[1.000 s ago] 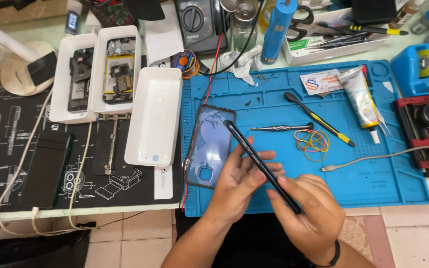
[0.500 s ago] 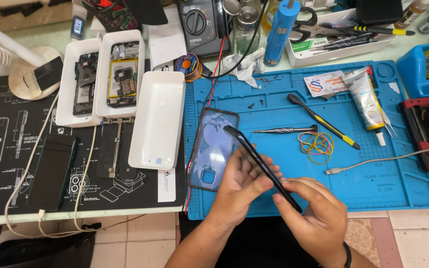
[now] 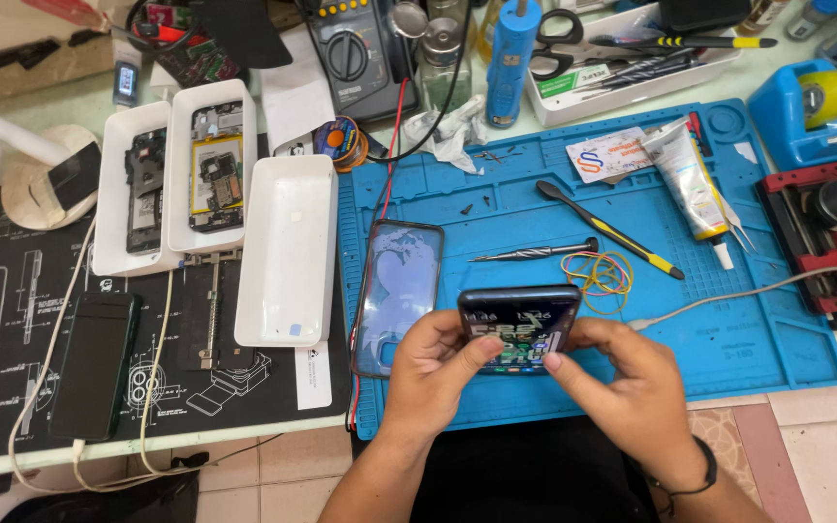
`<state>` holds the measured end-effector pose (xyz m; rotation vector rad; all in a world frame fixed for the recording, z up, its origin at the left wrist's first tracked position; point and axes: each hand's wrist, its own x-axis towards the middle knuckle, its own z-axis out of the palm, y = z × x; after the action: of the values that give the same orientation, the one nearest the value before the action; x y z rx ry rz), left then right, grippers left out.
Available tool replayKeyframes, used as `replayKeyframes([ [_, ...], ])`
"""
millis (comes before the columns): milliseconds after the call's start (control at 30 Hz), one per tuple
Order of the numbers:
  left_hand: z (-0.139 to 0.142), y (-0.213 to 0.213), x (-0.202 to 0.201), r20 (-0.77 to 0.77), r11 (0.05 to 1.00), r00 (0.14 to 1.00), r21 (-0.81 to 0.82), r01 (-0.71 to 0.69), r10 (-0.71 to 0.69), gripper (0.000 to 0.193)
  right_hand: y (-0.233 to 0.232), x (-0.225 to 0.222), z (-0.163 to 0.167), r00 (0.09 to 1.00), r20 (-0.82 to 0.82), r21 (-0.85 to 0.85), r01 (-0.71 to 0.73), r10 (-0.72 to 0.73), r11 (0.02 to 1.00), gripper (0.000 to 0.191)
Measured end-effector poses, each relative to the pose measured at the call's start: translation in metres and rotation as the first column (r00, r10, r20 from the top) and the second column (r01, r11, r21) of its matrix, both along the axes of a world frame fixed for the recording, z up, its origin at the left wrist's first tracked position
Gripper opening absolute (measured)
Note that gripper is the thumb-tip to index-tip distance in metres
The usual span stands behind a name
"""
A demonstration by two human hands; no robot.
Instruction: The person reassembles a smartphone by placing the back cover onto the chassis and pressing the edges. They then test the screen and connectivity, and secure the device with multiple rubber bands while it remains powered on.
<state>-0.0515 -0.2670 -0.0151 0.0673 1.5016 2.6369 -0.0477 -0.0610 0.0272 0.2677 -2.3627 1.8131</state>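
I hold a dark phone (image 3: 520, 324) over the near edge of the blue work mat (image 3: 777, 320), its open side with inner parts tilted toward me. My left hand (image 3: 433, 373) grips its left end with the thumb on its face. My right hand (image 3: 622, 383) grips its right end, a black band on that wrist. Just left of the phone, a bluish phone back cover (image 3: 399, 291) lies flat on the mat.
On the mat lie a yellow-black pry tool (image 3: 612, 230), a thin screwdriver (image 3: 535, 252), coloured rubber bands (image 3: 601, 273), a glue tube (image 3: 685, 179) and a white cable (image 3: 728, 300). White trays (image 3: 288, 252) with phone parts and a black phone (image 3: 94, 363) sit left.
The phone was held edge-on along a diagonal; now it is turned level, crosswise between both hands, with its inner side facing me. My view has shifted slightly.
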Motion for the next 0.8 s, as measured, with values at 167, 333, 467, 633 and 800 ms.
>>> replayKeyframes([
  [167, 0.002, 0.010, 0.007, -0.061, 0.993, 0.997, -0.113, 0.040, -0.047, 0.020, 0.025, -0.010, 0.027, 0.979, -0.186, -0.029, -0.087, 0.080, 0.996, 0.041],
  [333, 0.010, 0.011, 0.010, -0.187, 0.975, 0.977, -0.216, 0.057, -0.099, 0.022, 0.036, -0.014, 0.049, 0.946, -0.267, 0.054, -0.176, 0.184, 0.983, 0.038],
  [467, 0.016, 0.010, 0.009, -0.235, 0.981, 0.964, -0.175, 0.080, -0.121, 0.022, 0.034, -0.012, 0.053, 0.953, -0.258, 0.099, -0.137, 0.158, 0.986, 0.035],
  [633, 0.026, 0.009, 0.008, -0.175, 0.979, 0.972, -0.162, 0.127, -0.155, 0.027, 0.029, -0.003, 0.050, 0.957, -0.268, 0.089, -0.092, 0.113, 0.992, 0.035],
  [800, 0.036, -0.003, 0.007, -0.309, 0.867, 0.935, -0.498, -0.004, -0.173, 0.031, 0.023, 0.003, 0.045, 0.978, -0.200, 0.053, -0.047, 0.057, 0.997, 0.034],
])
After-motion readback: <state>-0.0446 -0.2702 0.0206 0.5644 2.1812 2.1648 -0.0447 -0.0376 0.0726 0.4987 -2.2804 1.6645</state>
